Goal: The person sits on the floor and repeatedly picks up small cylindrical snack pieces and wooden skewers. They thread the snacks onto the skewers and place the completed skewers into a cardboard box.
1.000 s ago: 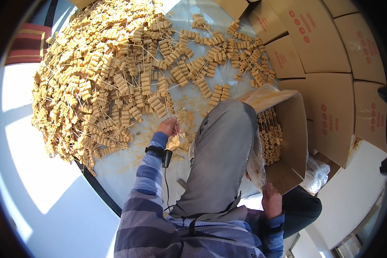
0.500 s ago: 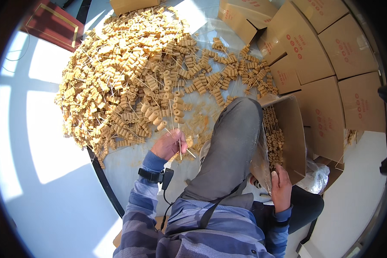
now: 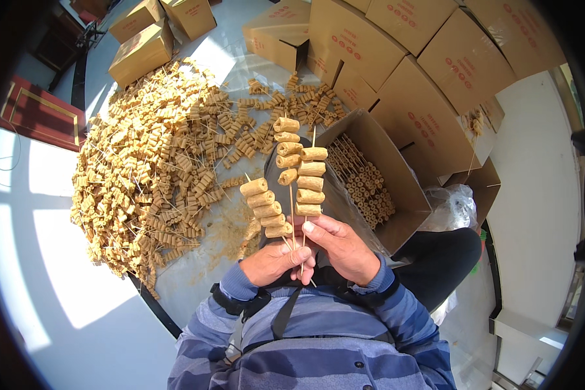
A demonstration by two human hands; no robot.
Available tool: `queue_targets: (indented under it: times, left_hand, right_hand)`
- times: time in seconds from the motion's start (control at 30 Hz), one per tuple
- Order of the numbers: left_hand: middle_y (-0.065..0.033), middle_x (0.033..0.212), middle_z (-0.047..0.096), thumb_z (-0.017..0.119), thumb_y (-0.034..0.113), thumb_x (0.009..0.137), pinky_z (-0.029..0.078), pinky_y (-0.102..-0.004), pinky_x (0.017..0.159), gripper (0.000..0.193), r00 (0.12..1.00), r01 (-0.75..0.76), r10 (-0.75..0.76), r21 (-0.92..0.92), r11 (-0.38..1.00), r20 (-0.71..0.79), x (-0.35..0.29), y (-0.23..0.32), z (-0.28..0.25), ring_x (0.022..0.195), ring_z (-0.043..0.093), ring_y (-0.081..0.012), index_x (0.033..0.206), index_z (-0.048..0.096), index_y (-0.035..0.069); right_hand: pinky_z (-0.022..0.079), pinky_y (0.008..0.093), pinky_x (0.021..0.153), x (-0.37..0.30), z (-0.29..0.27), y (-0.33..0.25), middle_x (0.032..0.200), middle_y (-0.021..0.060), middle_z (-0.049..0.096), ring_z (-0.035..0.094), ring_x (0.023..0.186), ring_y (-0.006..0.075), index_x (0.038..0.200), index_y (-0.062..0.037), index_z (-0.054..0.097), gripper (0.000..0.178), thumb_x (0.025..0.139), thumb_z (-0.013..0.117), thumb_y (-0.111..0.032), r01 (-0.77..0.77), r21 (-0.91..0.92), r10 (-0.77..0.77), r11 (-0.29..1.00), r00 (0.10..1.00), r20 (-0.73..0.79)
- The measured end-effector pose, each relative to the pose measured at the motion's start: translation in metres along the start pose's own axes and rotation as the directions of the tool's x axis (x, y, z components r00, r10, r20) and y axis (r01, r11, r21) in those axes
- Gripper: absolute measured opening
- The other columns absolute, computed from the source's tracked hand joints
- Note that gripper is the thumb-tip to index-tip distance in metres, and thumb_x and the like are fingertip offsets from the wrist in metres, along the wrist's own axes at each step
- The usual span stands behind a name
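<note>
The left hand [image 3: 271, 265] and the right hand [image 3: 346, 251] meet and together grasp three thin wooden skewers of tan, tube-shaped pieces [image 3: 289, 149], which point upward. Which hand grips the middle stick [image 3: 291, 203], I cannot tell. To their right is an open brown cardboard box [image 3: 403, 190], partly filled with similar skewers [image 3: 368, 186].

Hands [image 3: 348, 255] close together, fingers [image 3: 307, 273] curled in grip, thumbs [image 3: 320, 234] uppermost, forearms [image 3: 400, 302] angled inward.
</note>
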State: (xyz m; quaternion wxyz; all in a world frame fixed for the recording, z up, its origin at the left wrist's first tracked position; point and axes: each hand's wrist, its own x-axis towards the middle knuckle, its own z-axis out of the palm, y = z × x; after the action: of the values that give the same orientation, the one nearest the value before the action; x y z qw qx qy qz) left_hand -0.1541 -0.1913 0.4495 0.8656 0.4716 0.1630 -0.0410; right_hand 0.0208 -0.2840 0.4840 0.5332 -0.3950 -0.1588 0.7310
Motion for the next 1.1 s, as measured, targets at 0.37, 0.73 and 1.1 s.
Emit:
queue_targets:
  times: [0.37, 0.73, 1.1]
  left_hand:
    - [-0.0082, 0.086, 0.065, 0.039, 0.039, 0.110, 0.047, -0.0261, 0.072, 0.040, 0.975, 0.068, -0.074, 0.037, 0.997, 0.209, 0.016, -0.011, 0.025, 0.081, 0.061, -0.0142, 0.105, 0.057, 0.002]
    - [-0.0065, 0.092, 0.066, 0.032, 0.045, 0.110, 0.052, -0.0239, 0.072, 0.048, 0.994, 0.106, -0.105, 0.122, 0.987, -0.012, 0.015, -0.007, 0.027, 0.079, 0.061, -0.0099, 0.118, 0.054, 0.003]
    - [-0.0105, 0.102, 0.070, 0.036, 0.035, 0.111, 0.054, -0.0289, 0.080, 0.048, 0.992, 0.063, -0.081, 0.172, 0.983, 0.098, 0.030, -0.001, 0.018, 0.087, 0.067, -0.0162, 0.110, 0.065, -0.003]
  right_hand:
    - [0.059, 0.0306, 0.046, -0.024, -0.002, -0.012, 0.091, 0.0130, 0.070, 0.068, 0.052, 0.0211, 0.124, 0.0032, 0.056, 0.043, 0.109, 0.046, -0.036, -0.071, 0.036, 0.072, 0.997, 0.997, -0.016]
    - [0.054, 0.0233, 0.072, -0.013, -0.022, 0.015, 0.099, 0.0054, 0.068, 0.064, 0.085, 0.0093, 0.121, 0.0025, 0.060, 0.035, 0.111, 0.043, -0.026, 0.101, -0.288, -0.166, 0.952, 0.963, -0.212]
    - [0.050, 0.0244, 0.049, -0.022, -0.025, 0.012, 0.075, 0.0081, 0.063, 0.063, 0.056, 0.0149, 0.121, 0.0015, 0.056, 0.031, 0.110, 0.042, -0.024, -0.009, -0.209, -0.009, 0.978, 0.996, -0.085]
